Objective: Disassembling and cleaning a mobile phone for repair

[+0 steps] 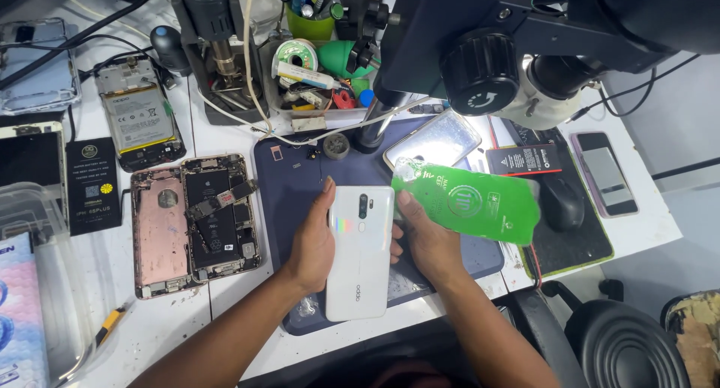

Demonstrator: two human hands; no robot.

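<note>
Nearby, an opened phone (pixel 219 217) lies beside the left hand (pixel 311 245).

Phone (pixel 359 251), held back-up by left hand (pixel 311 247) & right hand (pixel 427 245): white shell, small rainbow glint near left edge, dark camera strip.
Film sheet (pixel 472 202), at 3 o'clock of phone: bright green w/ white print, clear corner.
Mat (pixel 289 179) under phone: dark navy.
Opened handset (pixel 196 223), at 9 o'clock: rose-pink casing, black battery & boards inside.
Battery pack (pixel 92 184), further at 9: black, yellow round sticker.
Mouse (pixel 561 202), at 3: black, on black pad (pixel 571 242) w/ green edge.
Cup (pixel 310 24), at 12: lime green.
Counter (pixel 247 313): white, specked w/ debris.
Chair (pixel 626 350), at 4: black.
</note>
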